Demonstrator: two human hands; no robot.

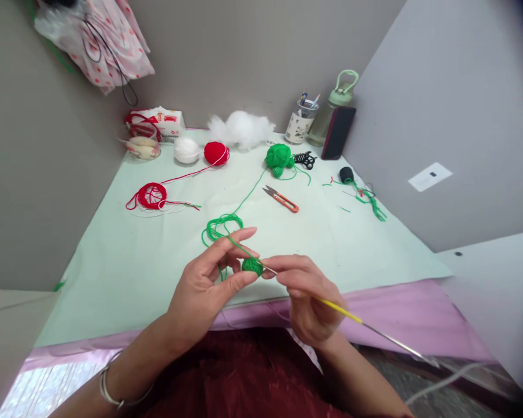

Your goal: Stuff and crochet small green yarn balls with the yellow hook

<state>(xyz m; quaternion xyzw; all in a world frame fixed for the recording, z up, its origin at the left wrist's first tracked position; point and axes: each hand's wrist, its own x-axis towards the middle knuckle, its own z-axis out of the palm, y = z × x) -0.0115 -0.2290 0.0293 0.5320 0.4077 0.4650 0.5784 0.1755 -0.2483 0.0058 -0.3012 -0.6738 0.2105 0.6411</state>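
Presumably for steadiness, a round green crocheted piece (pixel 252 267) is pinched at lower centre by the half-curled left hand (pixel 209 273), green yarn (pixel 243 248) laid over its forefinger, likely for tension. A slender yellow-handled metal hook (pixel 340 309) is gripped in the curled right hand (pixel 311 296), apparently for control.

The one camera here rides on the person's head, so it looks out from above the dark red clothing (pixel 239 371), forward and down across the desk (pixel 178 255) toward the grey back wall (pixel 226 58). Closest to it are the forearms reaching in from the bottom, with the left fingers (pixel 246 233) and right fingers (pixel 296 264) near it, just below the middle of its view. It sees wide enough to catch the left partition (pixel 35 174) and the right partition (pixel 462 104), and the desk's far side sits well beyond the fingers.
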